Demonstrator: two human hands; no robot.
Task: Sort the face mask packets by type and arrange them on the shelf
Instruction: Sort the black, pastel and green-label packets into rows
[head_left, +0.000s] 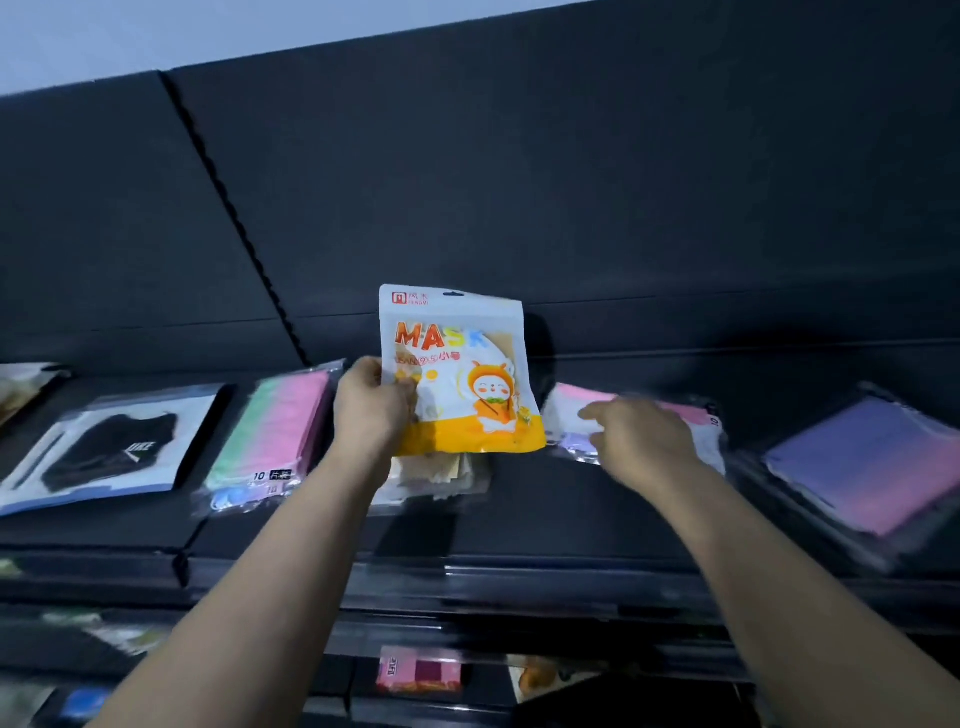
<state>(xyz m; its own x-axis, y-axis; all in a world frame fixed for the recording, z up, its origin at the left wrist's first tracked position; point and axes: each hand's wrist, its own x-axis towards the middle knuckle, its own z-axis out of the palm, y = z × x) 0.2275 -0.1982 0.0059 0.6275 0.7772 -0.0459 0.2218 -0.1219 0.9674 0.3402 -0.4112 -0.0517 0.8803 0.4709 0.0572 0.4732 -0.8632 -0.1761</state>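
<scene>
My left hand (370, 406) pinches the left edge of a white and orange cartoon MASK packet (457, 374), holding it upright above the black shelf (519, 525). Under it lies a beige packet (441, 475). My right hand (639, 441) reaches over a pink and lilac packet (571, 402) to the right, fingers stretched out and touching it. A pink and green packet (270, 431) lies left of my left hand, and a black-mask packet (109, 447) lies farther left.
A purple and pink packet (862, 462) lies at the right end of the shelf. Another packet (21, 384) shows at the far left edge. A lower shelf holds a pink packet (418, 670) and blurred ones. A dark back panel (519, 182) rises behind.
</scene>
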